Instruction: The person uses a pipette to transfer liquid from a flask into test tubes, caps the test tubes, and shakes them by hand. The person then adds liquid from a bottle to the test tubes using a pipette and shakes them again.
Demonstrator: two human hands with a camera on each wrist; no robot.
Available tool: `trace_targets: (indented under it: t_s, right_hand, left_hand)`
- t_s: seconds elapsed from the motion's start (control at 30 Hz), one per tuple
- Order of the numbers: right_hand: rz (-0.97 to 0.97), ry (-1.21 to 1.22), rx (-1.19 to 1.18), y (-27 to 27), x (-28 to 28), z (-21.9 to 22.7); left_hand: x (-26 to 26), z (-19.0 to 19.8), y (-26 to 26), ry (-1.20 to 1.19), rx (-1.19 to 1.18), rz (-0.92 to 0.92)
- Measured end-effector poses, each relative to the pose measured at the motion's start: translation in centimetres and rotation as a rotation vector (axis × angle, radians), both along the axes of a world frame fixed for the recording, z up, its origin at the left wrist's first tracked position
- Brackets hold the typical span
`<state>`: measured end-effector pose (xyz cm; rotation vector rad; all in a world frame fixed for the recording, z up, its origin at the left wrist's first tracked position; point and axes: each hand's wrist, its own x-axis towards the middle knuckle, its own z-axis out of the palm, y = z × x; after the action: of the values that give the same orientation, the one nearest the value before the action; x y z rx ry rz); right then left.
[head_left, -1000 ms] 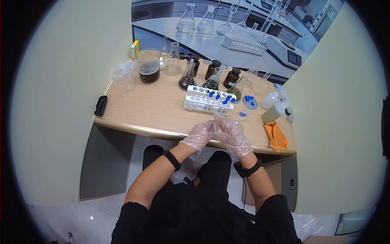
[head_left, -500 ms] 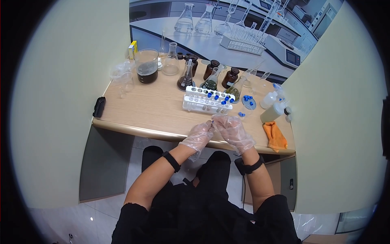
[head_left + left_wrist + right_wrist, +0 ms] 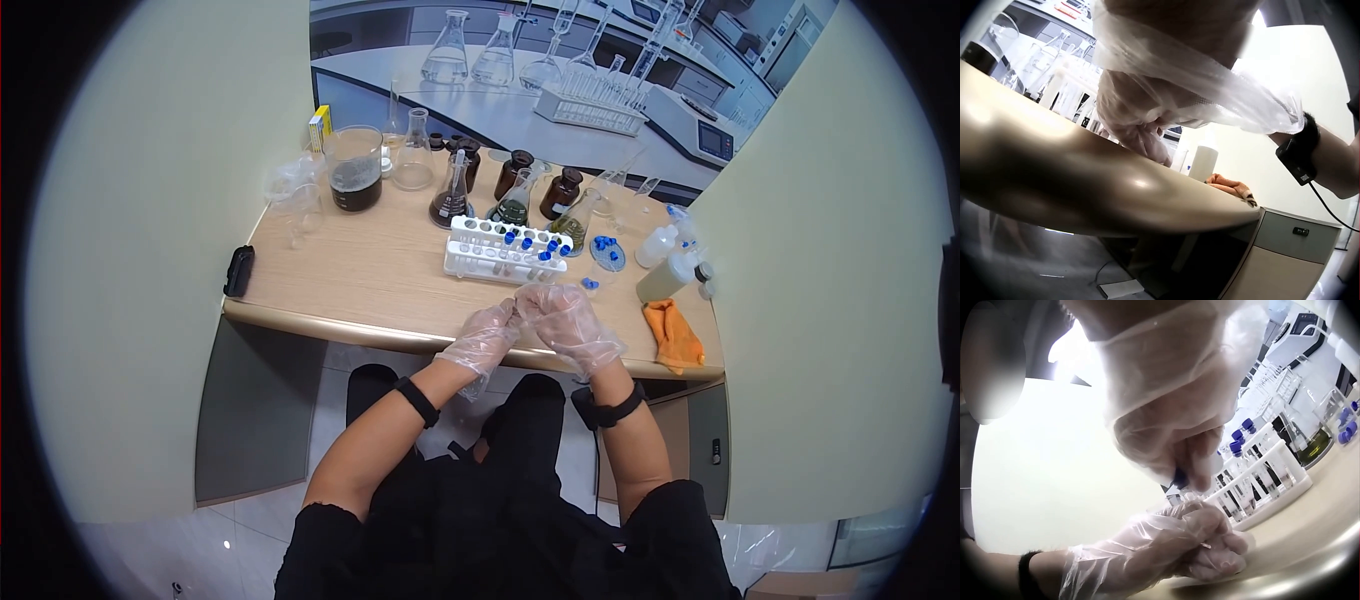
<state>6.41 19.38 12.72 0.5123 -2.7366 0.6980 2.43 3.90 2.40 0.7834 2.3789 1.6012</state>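
Observation:
Both hands wear clear plastic gloves and meet close over the front edge of the desk. My right hand (image 3: 570,325) pinches a blue cap (image 3: 1179,478) from above. Beneath it, my left hand (image 3: 1166,547) curls its fingers round a small clear tube, whose mouth (image 3: 1175,499) shows just under the cap; the rest is hidden in the glove. A white test tube rack (image 3: 500,270) stands right behind the hands, with several tubes in it, some topped with blue caps (image 3: 1235,448). In the left wrist view the right hand (image 3: 1141,119) fills the upper middle.
Flasks (image 3: 453,195) with dark liquid and brown bottles (image 3: 514,176) stand behind the rack. A large beaker (image 3: 355,180) is at back left. To the right are a dish (image 3: 609,263) of blue caps, plastic bottles (image 3: 664,278) and an orange cloth (image 3: 674,335). A black object (image 3: 239,271) lies front left.
The hands stay together at the desk edge, the right one turned slightly over the left. The head view has shifted a little, so the desk things appear moved left.

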Motion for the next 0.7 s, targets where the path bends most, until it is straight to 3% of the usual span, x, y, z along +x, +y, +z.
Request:
trace_targets:
  t_s: [0.17,0.27,0.4,0.47,0.57,0.7]
  right_hand:
    - [-0.132,0.191,0.153,-1.7,0.7,-1.0]
    - [-0.042,0.138,0.184,-1.4,0.7,-0.8]
    - [-0.006,0.096,0.153,-0.1,0.4,-0.5]
    - [-0.045,-0.126,-0.073,0.2,0.7,-0.2]
    - [-0.102,-0.041,0.035,-0.3,1.3,-0.2]
    - [-0.125,0.025,-0.006,-0.8,1.6,-0.7]
  left_hand:
    - [0.3,1.0,-0.6,0.025,0.008,-0.042]
    - [0.3,0.1,-0.3,-0.008,0.019,-0.031]
    - [0.2,0.1,-0.5,0.051,-0.011,-0.023]
    - [0.3,0.5,-0.3,0.097,-0.031,-0.023]
    - [0.2,0.6,-0.1,0.066,-0.063,-0.009]
    - [-0.4,-1.4,0.3,0.086,0.003,-0.014]
